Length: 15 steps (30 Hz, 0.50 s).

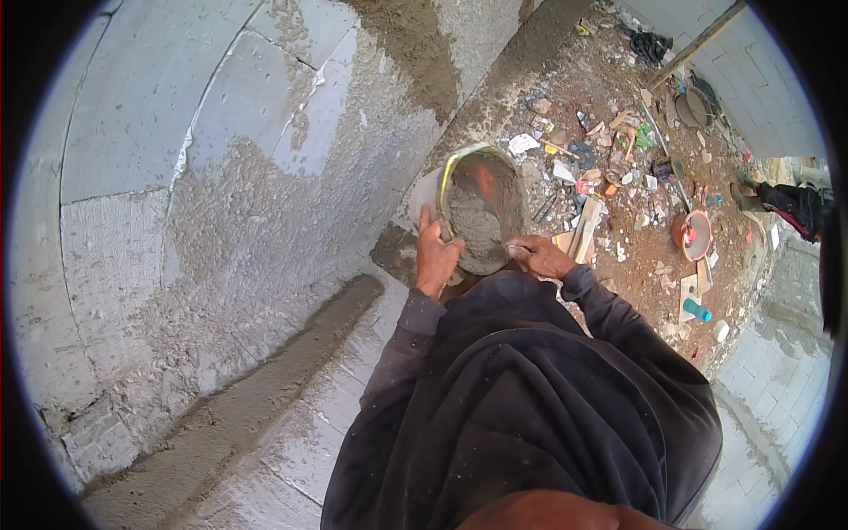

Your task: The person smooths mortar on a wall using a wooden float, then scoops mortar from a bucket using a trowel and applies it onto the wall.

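Note:
In front of my body is a bucket with a pale outside and a yellowish rim, tilted so that its mouth faces me. Wet grey mortar coats its inside and lies in the bottom. My left hand grips the bucket's left side near the rim, its fingers against the wall. At the near right edge, my right hand has its fingers closed on the rim. What the bucket rests on, if anything, is hidden behind it.
A block wall, partly covered with rough mortar, rises at my left. A mortar-covered ledge runs along its foot. Rubble and litter cover the ground at right, with an orange bucket. Another person's leg shows at far right.

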{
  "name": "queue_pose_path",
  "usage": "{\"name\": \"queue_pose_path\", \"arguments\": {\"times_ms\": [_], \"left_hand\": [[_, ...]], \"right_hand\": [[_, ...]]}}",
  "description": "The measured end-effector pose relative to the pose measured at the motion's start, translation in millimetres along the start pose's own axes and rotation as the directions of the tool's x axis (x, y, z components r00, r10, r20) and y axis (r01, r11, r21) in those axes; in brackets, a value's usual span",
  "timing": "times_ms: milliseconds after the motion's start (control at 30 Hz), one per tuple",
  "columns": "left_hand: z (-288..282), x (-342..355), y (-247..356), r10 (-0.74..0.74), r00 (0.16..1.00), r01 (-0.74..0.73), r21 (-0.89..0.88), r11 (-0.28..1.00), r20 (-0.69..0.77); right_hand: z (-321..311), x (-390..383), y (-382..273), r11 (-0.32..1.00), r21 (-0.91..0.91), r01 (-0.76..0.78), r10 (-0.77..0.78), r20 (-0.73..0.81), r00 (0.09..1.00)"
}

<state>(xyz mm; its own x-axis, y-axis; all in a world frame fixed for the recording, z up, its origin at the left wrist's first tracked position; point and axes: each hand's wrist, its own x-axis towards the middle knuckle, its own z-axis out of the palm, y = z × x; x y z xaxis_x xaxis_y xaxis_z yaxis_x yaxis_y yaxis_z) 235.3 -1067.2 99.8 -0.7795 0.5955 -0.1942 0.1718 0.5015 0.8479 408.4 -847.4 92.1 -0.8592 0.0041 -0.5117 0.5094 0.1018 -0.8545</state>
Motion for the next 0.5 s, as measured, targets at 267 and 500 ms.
{"name": "queue_pose_path", "arguments": {"times_ms": [267,500], "left_hand": [[-41,-7,-27,-0.535,0.839,0.453,-0.668,0.590,0.097],[-42,-52,-27,-0.426,0.903,0.301,-0.627,0.718,-0.054]], "right_hand": [[-14,-32,-122,0.900,0.428,0.079,-0.035,-0.110,0.993],[-64,-83,-274,0.480,0.104,0.871,-0.500,-0.783,0.369]]}}
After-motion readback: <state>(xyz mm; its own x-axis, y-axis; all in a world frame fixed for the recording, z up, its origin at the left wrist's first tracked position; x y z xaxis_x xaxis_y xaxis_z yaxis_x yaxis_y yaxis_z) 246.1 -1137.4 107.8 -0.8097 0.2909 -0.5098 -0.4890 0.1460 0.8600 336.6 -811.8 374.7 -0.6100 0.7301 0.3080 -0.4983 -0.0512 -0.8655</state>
